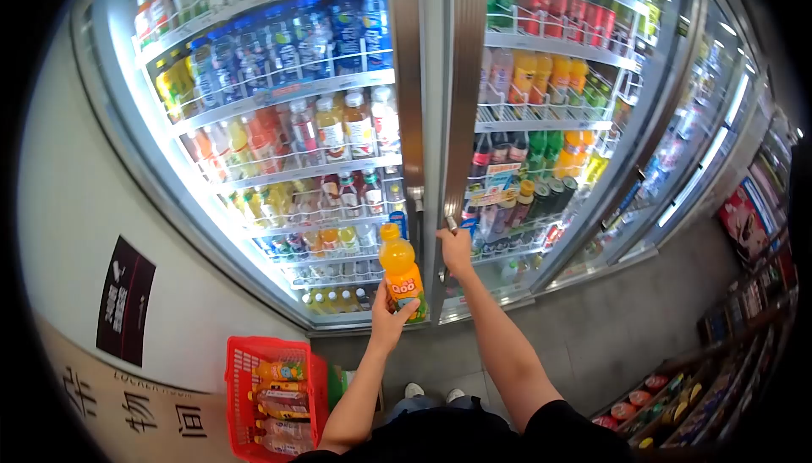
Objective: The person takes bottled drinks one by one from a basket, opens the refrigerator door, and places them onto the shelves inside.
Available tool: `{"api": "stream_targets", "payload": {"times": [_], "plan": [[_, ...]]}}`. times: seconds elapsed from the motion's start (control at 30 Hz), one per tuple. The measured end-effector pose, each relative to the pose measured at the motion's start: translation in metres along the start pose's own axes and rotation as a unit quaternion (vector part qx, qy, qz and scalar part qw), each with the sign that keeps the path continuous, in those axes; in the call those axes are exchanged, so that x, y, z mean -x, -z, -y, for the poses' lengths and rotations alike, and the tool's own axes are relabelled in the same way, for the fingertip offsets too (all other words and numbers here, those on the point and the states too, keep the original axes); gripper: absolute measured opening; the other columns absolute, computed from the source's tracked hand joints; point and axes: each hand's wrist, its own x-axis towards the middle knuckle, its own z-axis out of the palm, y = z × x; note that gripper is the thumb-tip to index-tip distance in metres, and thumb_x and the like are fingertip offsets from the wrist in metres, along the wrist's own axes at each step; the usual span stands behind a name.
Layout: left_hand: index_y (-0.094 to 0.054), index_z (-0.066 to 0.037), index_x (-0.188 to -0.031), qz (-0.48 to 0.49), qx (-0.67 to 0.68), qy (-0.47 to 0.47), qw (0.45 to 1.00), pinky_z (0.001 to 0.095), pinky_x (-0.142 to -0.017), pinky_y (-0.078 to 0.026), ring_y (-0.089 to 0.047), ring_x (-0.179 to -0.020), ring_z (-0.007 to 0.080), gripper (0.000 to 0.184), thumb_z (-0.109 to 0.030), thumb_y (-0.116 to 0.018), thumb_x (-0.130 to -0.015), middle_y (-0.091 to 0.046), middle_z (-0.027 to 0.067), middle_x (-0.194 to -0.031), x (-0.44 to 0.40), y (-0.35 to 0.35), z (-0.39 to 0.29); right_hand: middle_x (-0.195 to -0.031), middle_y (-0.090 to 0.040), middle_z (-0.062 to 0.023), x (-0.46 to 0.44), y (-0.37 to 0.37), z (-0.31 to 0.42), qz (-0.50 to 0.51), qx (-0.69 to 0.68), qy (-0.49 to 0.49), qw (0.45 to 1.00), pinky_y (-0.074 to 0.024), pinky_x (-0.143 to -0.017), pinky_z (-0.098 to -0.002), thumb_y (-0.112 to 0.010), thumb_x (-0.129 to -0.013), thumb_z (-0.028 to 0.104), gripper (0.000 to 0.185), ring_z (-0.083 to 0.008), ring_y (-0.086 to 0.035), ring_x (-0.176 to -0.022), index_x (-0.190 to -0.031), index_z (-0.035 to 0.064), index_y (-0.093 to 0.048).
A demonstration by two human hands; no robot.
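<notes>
My left hand [390,317] is wrapped round the lower part of an orange juice bottle [398,258] labelled Qoo. The bottle stands nearly upright, orange cap on top, in front of the left cooler door. Fingers closed, my right hand [457,250] grips the metal door handle [451,224] of the right-hand cooler. That glass door looks closed, though its edge is hard to make out. Behind the glass, shelves hold orange drinks [529,74], red cans [575,19] and dark bottles [501,148].
At lower left, a red shopping basket [318,395] holds several drink bottles [282,399] lying on their sides. Blue-capped bottles [279,38] fill shelves in the left cooler. Snack shelves [668,408] stand at lower right, beside the grey tiled floor [584,319].
</notes>
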Motion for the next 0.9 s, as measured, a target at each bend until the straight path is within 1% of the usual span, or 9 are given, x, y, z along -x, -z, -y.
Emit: {"api": "stream_targets", "payload": {"times": [0.13,0.23,0.37,0.5,0.57,0.63,0.73,0.83,0.9], "plan": [[-0.038,-0.003,-0.141,0.054,0.033,0.003,0.998,0.0324,-0.097,-0.046,-0.058,-0.112,0.0170,0.069,-0.002,-0.073,-0.081,-0.057,0.0064,-0.122,-0.013,-0.008,0.012,-0.047,-0.043,-0.0092,0.021,0.017,0.001,0.025,-0.006,0.007,1.000,-0.0351,-0.048,-0.0367,-0.066,-0.079,0.022,0.035,-0.0116,-0.043,-0.048,-0.061,-0.0066,-0.057],[-0.038,-0.003,-0.141,0.085,0.033,-0.010,0.996,0.0325,-0.097,-0.047,-0.058,-0.112,0.0171,0.069,-0.001,-0.073,-0.081,-0.057,0.0065,-0.123,-0.014,-0.016,0.016,-0.047,-0.045,-0.0108,0.037,0.028,0.011,0.017,0.012,0.015,1.000,-0.0357,-0.049,-0.0367,-0.065,-0.079,0.022,0.034,-0.0129,-0.044,-0.047,-0.064,-0.0079,-0.057],[-0.036,-0.001,-0.142,0.096,0.041,-0.007,0.995,0.0297,-0.097,-0.045,-0.057,-0.113,0.0164,0.072,-0.006,-0.075,-0.082,-0.056,0.0070,-0.125,0.005,-0.021,0.024,-0.047,-0.044,-0.0115,0.058,0.036,0.007,-0.021,-0.003,0.030,0.999,-0.0355,-0.048,-0.0370,-0.065,-0.079,0.023,0.036,-0.0140,-0.043,-0.046,-0.065,-0.0088,-0.057],[-0.036,-0.002,-0.142,0.101,0.042,-0.012,0.994,0.0293,-0.097,-0.045,-0.057,-0.113,0.0152,0.071,-0.005,-0.074,-0.083,-0.056,0.0062,-0.125,0.040,-0.025,0.015,-0.047,-0.042,-0.0118,0.086,0.046,0.020,-0.076,0.028,0.054,0.995,-0.0347,-0.047,-0.0376,-0.065,-0.082,0.023,0.037,-0.0138,-0.041,-0.044,-0.065,-0.0091,-0.055],[-0.037,-0.002,-0.142,0.102,0.039,-0.012,0.994,0.0293,-0.097,-0.045,-0.057,-0.113,0.0151,0.070,-0.006,-0.075,-0.083,-0.056,0.0063,-0.125,0.058,-0.026,0.010,-0.047,-0.042,-0.0108,0.103,0.053,0.029,-0.129,0.017,0.057,0.990,-0.0347,-0.047,-0.0375,-0.065,-0.084,0.026,0.042,-0.0127,-0.041,-0.045,-0.064,-0.0089,-0.052],[-0.037,-0.002,-0.142,0.084,0.049,-0.011,0.995,0.0300,-0.098,-0.045,-0.057,-0.113,0.0158,0.070,-0.006,-0.074,-0.083,-0.056,0.0068,-0.125,0.074,-0.033,0.005,-0.047,-0.042,-0.0093,0.117,0.063,0.029,-0.139,0.025,0.069,0.988,-0.0351,-0.048,-0.0374,-0.065,-0.086,0.029,0.045,-0.0142,-0.040,-0.045,-0.063,-0.0066,-0.052],[-0.038,-0.002,-0.142,0.082,0.051,-0.012,0.995,0.0309,-0.098,-0.045,-0.057,-0.113,0.0167,0.069,-0.004,-0.073,-0.082,-0.056,0.0073,-0.126,0.101,-0.041,-0.002,-0.048,-0.041,-0.0079,0.140,0.081,0.023,-0.162,0.050,0.071,0.983,-0.0362,-0.049,-0.0370,-0.069,-0.084,0.034,0.046,-0.0170,-0.040,-0.045,-0.060,-0.0021,-0.054],[-0.040,-0.003,-0.140,0.087,0.043,-0.016,0.995,0.0317,-0.098,-0.044,-0.056,-0.114,0.0170,0.067,-0.004,-0.073,-0.081,-0.056,0.0059,-0.125,0.127,-0.051,-0.009,-0.050,-0.044,-0.0067,0.167,0.099,0.036,-0.176,0.077,0.072,0.979,-0.0387,-0.051,-0.0368,-0.074,-0.080,0.040,0.044,-0.0201,-0.044,-0.047,-0.065,0.0022,-0.058],[-0.040,-0.003,-0.140,0.092,0.042,-0.016,0.995,0.0318,-0.098,-0.044,-0.056,-0.114,0.0171,0.068,-0.004,-0.073,-0.081,-0.056,0.0060,-0.125,0.149,-0.058,-0.009,-0.054,-0.050,-0.0060,0.190,0.109,0.048,-0.256,0.088,0.089,0.959,-0.0410,-0.052,-0.0372,-0.078,-0.075,0.045,0.047,-0.0206,-0.050,-0.049,-0.072,0.0030,-0.057]]}}
